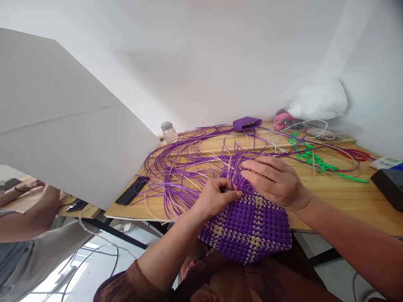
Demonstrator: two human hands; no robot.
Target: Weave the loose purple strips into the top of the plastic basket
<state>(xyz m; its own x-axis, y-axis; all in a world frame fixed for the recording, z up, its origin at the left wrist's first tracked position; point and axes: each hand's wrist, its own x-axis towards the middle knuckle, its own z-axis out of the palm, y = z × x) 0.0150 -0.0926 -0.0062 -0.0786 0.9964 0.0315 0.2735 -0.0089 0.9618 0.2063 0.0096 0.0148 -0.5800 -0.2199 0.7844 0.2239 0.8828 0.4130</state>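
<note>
- Pinching purple strands (231,178) at the woven bag (248,230) rim: my left hand (217,197).
- Right hand (273,182) curls over them; I cannot tell its grip.
- Strands trail toward ten o'clock, left hand nearer.

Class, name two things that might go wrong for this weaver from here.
1. The strands sprawl tangled across the table; a pull by the left hand may knot them.
2. Some strands reach the phone at the table's edge; a tug might drag it off.
</note>
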